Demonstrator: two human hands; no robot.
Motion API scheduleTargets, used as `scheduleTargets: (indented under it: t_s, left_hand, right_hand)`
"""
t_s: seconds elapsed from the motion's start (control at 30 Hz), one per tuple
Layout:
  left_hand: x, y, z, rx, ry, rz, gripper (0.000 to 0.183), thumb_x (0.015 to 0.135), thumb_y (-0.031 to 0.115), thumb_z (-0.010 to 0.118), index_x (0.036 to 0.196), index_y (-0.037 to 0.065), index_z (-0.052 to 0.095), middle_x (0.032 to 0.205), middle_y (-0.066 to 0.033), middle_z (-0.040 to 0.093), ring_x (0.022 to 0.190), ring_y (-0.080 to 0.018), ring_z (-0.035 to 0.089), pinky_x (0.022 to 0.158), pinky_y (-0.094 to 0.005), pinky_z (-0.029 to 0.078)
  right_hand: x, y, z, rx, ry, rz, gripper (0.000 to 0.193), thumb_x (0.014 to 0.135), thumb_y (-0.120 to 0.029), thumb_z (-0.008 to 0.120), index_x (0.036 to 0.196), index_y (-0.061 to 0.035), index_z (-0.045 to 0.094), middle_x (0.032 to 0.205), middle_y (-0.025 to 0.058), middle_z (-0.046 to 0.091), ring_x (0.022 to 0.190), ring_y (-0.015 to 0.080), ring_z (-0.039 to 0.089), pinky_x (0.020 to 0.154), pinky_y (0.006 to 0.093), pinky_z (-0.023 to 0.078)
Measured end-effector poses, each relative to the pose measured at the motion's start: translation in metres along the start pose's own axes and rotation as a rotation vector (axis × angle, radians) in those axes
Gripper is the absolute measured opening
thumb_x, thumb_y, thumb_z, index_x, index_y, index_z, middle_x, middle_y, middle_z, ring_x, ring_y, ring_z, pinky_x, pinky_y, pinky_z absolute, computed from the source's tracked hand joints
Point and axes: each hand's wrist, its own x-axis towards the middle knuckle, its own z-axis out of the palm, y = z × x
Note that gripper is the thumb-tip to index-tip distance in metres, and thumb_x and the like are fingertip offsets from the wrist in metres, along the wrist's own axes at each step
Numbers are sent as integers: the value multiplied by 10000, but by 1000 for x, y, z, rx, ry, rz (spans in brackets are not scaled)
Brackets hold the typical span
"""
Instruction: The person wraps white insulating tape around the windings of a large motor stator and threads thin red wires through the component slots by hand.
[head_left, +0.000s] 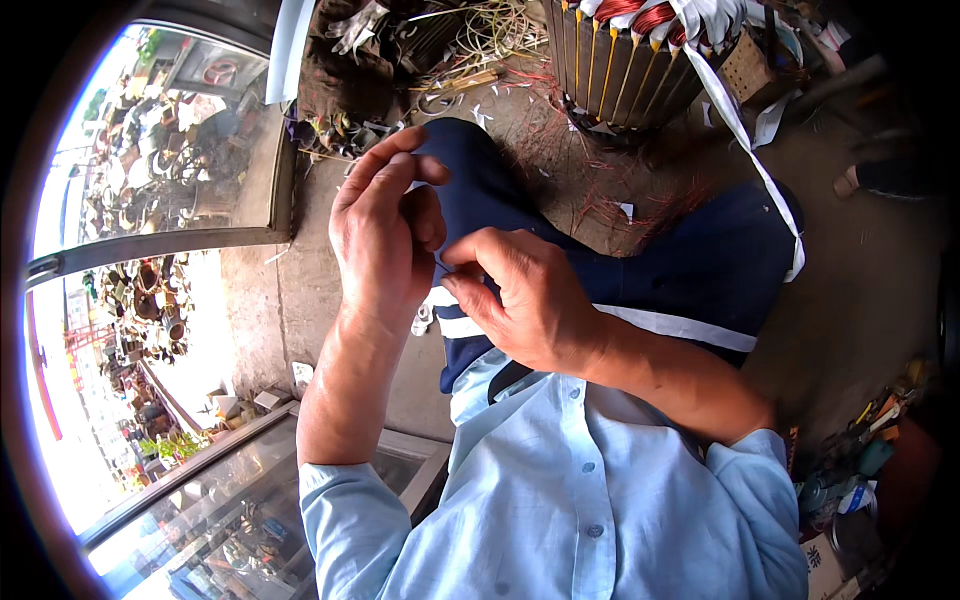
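My left hand is raised above my left thigh, its fingers bent inward. What it holds, if anything, is hidden behind the fingers. Close beside it, my right hand pinches a short thin dark strand between thumb and forefinger. The strand runs up toward the left palm; its far end is out of sight. Beyond my knees stands a motor stator, with red wire coils and yellowish strips along its slots. A white cloth tape hangs from its top across to my right knee.
Red wire scraps and white paper bits litter the floor between my legs. A tangle of pale wire lies at the far side. Framed window panes stand on the left, a glass-topped case at the near left. Assorted items crowd the near right.
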Motion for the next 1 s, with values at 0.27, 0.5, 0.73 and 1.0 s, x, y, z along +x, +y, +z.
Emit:
scheduleTargets:
  t_s: [0.27,0.5,0.73,1.0]
  left_hand:
    - [5,-22,-4,286,-267,-134,400,997,349,537,1158,-13,598,859,-74,671,648,-119,604,524,-230,456]
    - [21,-30,-7,903,-539,495,167,987,159,590,1020,10,656,724,25,559,669,-63,497,606,-229,423]
    - [7,-15,21,781,-548,137,250,999,55,507,1230,37,602,593,25,497,514,-52,460,488,-226,393]
    - [24,-29,28,707,-897,229,341,967,-51,488,1268,50,612,645,-21,531,523,-68,435,510,-210,373]
  right_hand:
    - [1,2,-66,421,187,474,62,952,-43,606,995,2,608,751,25,618,635,68,572,610,224,496]
    - [2,-5,-111,268,114,405,151,898,-35,673,1036,16,637,869,61,650,751,116,612,688,253,517]
    - [9,14,-141,-388,33,-22,195,774,27,704,888,-42,562,727,96,580,619,284,589,580,384,469]
    - [11,-1,-172,-140,34,37,178,781,63,681,836,-25,537,698,79,584,568,178,578,533,295,457]
